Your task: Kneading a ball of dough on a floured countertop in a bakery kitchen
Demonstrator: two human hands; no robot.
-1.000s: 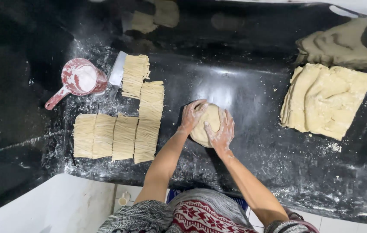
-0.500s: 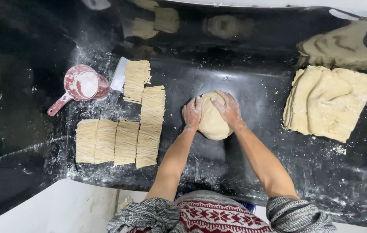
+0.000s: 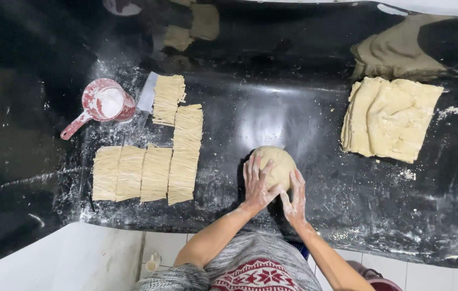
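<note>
A round ball of pale dough (image 3: 275, 163) lies on the black worktop (image 3: 272, 102) near its front edge. My left hand (image 3: 257, 183) rests flat on the ball's near left side, fingers spread and floury. My right hand (image 3: 295, 196) presses against its near right side, fingers together. Both hands cup the dough from the front.
Several bundles of cut noodles (image 3: 148, 171) lie in rows at the left, with two more (image 3: 177, 110) behind. A red scoop of flour (image 3: 102, 105) and a scraper blade (image 3: 147, 98) sit at the back left. A stack of folded dough sheets (image 3: 390, 118) lies at the right.
Both hands have drawn back toward me and now sit on the near side of the dough ball, which has shifted closer to the front edge.
</note>
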